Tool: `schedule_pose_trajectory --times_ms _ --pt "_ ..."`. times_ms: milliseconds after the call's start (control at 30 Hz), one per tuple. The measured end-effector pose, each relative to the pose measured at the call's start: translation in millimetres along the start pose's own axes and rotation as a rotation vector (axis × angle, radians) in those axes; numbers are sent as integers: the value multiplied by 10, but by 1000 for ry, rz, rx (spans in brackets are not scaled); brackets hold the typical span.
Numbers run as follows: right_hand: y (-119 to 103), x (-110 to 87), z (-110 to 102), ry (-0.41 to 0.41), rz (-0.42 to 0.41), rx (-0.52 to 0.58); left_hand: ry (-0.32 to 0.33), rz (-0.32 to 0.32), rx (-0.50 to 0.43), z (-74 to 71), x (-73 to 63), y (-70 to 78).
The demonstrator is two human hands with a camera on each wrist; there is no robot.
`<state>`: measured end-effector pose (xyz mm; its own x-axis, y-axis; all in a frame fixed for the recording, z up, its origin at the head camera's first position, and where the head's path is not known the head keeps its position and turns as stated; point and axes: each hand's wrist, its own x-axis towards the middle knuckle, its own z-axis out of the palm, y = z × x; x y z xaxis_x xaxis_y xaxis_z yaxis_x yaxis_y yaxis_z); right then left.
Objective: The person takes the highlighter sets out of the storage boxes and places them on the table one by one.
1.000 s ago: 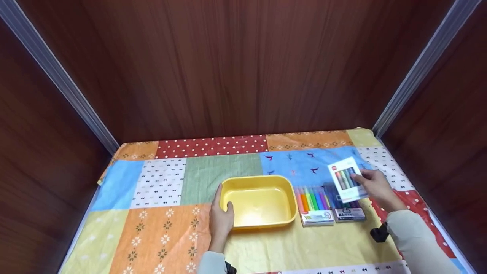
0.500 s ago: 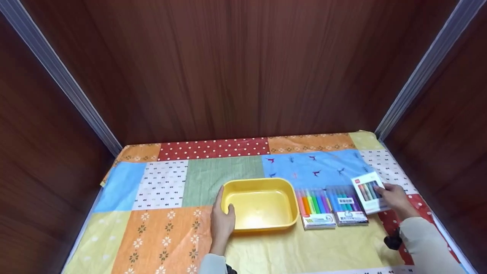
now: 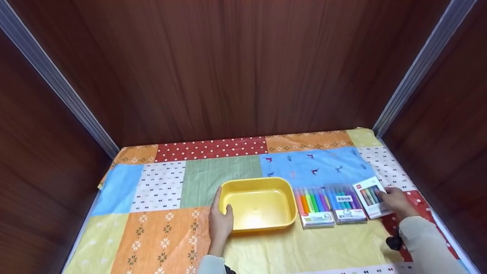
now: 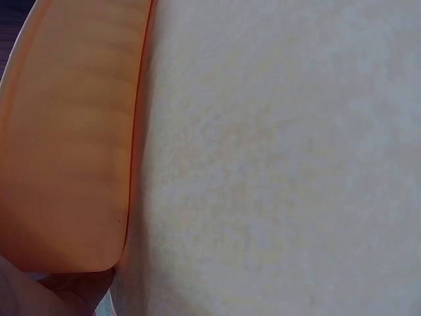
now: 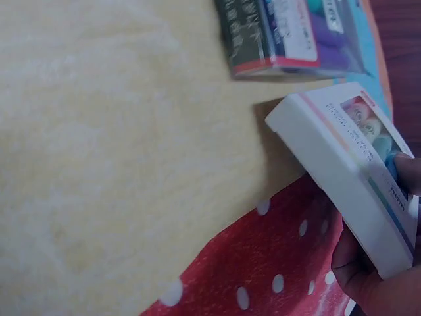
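Observation:
A yellow plastic basin point(image 3: 258, 209) sits on the patchwork tablecloth with nothing in it. My left hand point(image 3: 221, 224) holds its left end, thumb over the rim and fingers along the outer wall. The left wrist view shows the basin's side point(image 4: 72, 145) close up. At the right, my right hand point(image 3: 395, 201) pinches a white windowed box of coloured pens point(image 3: 369, 198), thumb on the front and fingers at the side. In the right wrist view this box point(image 5: 348, 171) is tilted over the cloth, its lower corner casting a shadow.
Between basin and white box lie two clear packs side by side: a pack of bright markers point(image 3: 314, 205) and a pack of blue and purple pens point(image 3: 345, 207). Brown wood-grain panels point(image 3: 243, 68) enclose the table at the back and sides.
My right hand has carried the white box rightward and down, from over the blue and purple pack to that pack's right side. My left hand keeps its hold on the basin.

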<state>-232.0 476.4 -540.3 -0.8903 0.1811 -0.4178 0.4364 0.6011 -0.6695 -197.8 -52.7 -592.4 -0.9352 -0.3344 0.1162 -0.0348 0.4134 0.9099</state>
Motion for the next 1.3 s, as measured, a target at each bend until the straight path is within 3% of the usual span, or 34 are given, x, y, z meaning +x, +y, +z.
schedule_pose_trajectory --times_ms 167,433,633,800,1000,1100,1200,1300 --pt "49 -27 48 38 3 -46 5 11 -6 -24 3 -11" --pt "126 -26 194 242 -58 -142 6 2 -8 -65 -19 -27" --pt "128 -35 211 287 -43 -149 -3 -11 -16 -61 2 -33" --pt "41 -44 251 307 -35 -141 -21 -25 -19 -86 35 -30" --pt "-292 -93 466 403 -186 -157 -74 -40 56 -185 106 34" --pt "-574 -135 626 438 -302 -135 -59 15 162 -238 158 135" --pt "-867 -187 830 458 -411 -156 -50 122 301 -251 179 263" --pt "-1140 -273 1077 420 -474 -202 -81 229 418 -220 169 380"
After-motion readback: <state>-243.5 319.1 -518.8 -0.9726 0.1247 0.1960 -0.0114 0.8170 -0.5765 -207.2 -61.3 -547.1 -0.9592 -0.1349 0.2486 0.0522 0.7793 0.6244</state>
